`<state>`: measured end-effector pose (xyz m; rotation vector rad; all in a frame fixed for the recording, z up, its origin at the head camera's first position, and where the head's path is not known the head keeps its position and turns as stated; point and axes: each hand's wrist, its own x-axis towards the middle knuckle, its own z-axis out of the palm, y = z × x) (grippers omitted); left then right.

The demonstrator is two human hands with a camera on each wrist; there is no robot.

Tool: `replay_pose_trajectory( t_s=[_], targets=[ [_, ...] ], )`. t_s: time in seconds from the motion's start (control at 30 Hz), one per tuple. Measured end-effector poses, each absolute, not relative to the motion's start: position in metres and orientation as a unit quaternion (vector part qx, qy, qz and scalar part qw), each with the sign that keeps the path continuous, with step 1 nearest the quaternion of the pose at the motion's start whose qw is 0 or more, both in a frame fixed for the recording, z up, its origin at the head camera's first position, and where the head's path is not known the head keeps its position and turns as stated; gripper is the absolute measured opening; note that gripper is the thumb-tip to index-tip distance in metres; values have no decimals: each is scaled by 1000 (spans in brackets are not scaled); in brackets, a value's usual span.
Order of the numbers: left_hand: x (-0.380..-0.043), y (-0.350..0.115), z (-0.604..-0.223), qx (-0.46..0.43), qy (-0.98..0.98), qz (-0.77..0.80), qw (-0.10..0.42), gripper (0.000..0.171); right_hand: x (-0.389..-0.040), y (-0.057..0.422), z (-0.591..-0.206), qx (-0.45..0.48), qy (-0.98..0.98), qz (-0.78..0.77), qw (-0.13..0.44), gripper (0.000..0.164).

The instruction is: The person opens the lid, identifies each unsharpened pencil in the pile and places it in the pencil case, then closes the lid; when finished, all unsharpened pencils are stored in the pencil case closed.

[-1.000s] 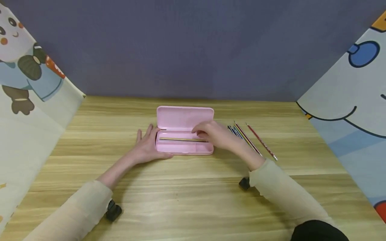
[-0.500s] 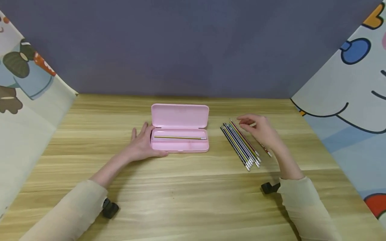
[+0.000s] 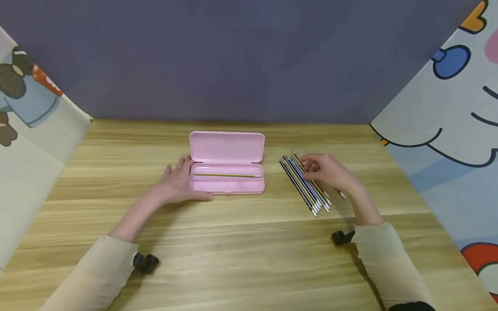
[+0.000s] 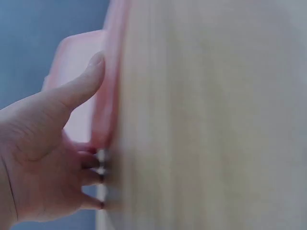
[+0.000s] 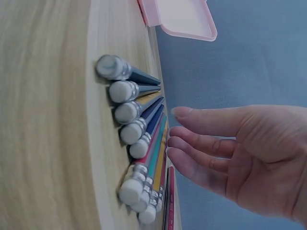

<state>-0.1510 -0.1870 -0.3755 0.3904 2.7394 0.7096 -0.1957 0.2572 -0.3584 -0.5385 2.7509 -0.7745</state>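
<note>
A pink pencil case (image 3: 214,186) lies with its lid raised on the table. In its back compartment is one yellow-striped pencil (image 3: 225,175). My left hand (image 3: 173,185) rests against the case's left end, thumb stretched along the front side and the other fingers spread at the end. Several pencils (image 3: 299,185) with white erasers lie bunched to the right of the case. Over that bunch is my right hand (image 3: 330,172), its fingertips close to the pencils' middle. The right wrist view shows a gap between thumb and fingers, with nothing held.
A red pencil (image 3: 340,193) lies just right of the bunch, partly hidden under my right hand. The wooden table (image 3: 241,255) ends at a dark blue-grey panel (image 3: 233,60) behind. Cartoon-printed panels (image 3: 439,125) stand at both sides.
My right hand has left the case, where the striped pencil now shows fully, and moved right, then slightly back left over the bunch. My left hand stays at the case; the view has shifted.
</note>
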Motion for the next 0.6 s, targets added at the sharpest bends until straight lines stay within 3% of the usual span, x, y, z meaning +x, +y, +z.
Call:
replay_pose_trajectory(
  t_s=[0.2,0.3,0.6],
  targets=[
    [-150,-200,-362,157,928,278,193,105,-195,255,-356,-174,940,-261,132,52],
    [-148,-205,-360,155,923,281,212,106,-195,254,-356,-168,942,-256,140,52],
    [-148,-204,-362,165,924,276,207,111,-193,252,-356,-153,949,-229,151,53]
  ],
)
